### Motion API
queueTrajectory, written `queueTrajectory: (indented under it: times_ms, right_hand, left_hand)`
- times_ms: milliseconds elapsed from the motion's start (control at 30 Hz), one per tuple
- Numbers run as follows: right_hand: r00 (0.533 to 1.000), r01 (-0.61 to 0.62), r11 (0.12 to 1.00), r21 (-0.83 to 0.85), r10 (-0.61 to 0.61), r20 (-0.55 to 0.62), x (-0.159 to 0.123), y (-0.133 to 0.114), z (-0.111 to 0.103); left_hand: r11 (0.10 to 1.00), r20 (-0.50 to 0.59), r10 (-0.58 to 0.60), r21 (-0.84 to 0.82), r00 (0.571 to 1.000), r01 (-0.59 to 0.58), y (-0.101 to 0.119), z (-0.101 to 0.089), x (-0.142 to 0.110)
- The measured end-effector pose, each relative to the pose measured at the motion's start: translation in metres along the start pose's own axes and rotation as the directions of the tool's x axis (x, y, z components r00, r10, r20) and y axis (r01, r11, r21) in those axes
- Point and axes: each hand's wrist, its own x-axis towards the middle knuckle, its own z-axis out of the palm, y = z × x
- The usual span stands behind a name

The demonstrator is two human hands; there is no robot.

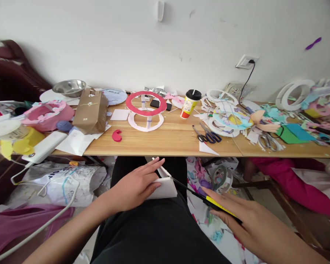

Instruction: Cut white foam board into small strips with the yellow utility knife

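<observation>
Over my lap, my left hand point(139, 185) grips a white foam board piece point(165, 189), which has a narrow strip angled up along its far side. My right hand point(242, 220) is closed around a yellow and black utility knife point(220, 207). Its long dark blade reaches left to the board's right corner, at the gap between strip and board. On the table beyond stands a two-ring frame with a red top ring point(145, 112) and a white lower ring point(159, 124). A small red curved piece point(117, 135) lies left of it.
Scissors point(207, 135) and a white triangular scrap point(207, 148) lie near the table's front edge point(154, 152). A lidded cup point(190, 103) stands behind. Left are a brown paper bag point(90, 112), a steel bowl point(69, 88) and a white power strip point(45, 146); foam rings point(295, 95) crowd the right.
</observation>
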Motion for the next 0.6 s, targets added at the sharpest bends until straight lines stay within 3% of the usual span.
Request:
queueTrajectory:
  times_ms: [133, 333, 600]
  right_hand:
    - [1.000, -0.027, 1.000, 0.017, 0.026, 0.016, 0.004, -0.003, -0.002]
    - [0.989, -0.065, 0.997, 0.040, 0.059, 0.137, 0.015, -0.009, -0.004]
    - [0.989, -0.081, 0.993, 0.082, 0.069, 0.132, 0.024, -0.013, 0.000]
  left_hand:
    - [1.000, 0.002, 0.008, 0.018, 1.000, -0.008, 0.002, 0.000, 0.002]
    - [0.999, 0.002, 0.011, 0.040, 1.000, -0.011, 0.002, 0.002, 0.002]
    - [1.000, -0.008, 0.005, 0.024, 1.000, -0.005, 0.001, 0.002, 0.003]
